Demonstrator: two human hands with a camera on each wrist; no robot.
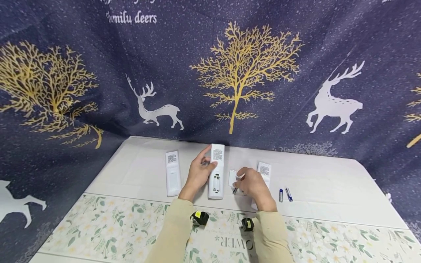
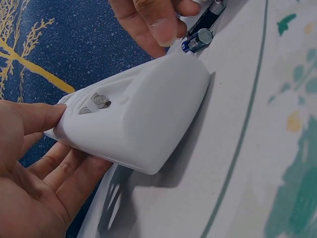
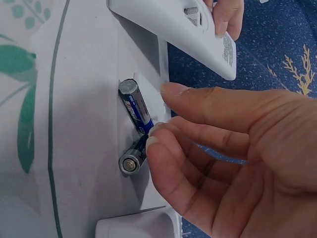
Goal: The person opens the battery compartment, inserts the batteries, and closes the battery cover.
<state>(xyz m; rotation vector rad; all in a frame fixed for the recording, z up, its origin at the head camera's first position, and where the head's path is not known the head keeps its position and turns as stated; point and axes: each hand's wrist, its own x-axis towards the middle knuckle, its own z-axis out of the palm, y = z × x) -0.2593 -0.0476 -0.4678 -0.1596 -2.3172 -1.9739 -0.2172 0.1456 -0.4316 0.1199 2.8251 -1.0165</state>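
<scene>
My left hand [image 1: 197, 173] holds a white remote control [image 1: 217, 166] by its side, thumb on the back face. Its back faces up, and metal springs show in the uncovered battery compartment [image 1: 216, 183]. Two blue-and-silver batteries [image 3: 134, 105] lie close together on the table to the right of that remote. Over them is my right hand [image 1: 251, 182], fingertips right at the batteries, thumb apart from the bent fingers. A white battery cover [image 1: 232, 177] lies beside these fingers, partly hidden by them.
Another white remote [image 1: 173, 177] lies back up at the left. A third remote [image 1: 264, 169] is partly covered by my right hand. Two more batteries [image 1: 281, 195] lie farther right. Behind the table hangs a dark blue cloth [image 1: 276, 120] with deer and trees.
</scene>
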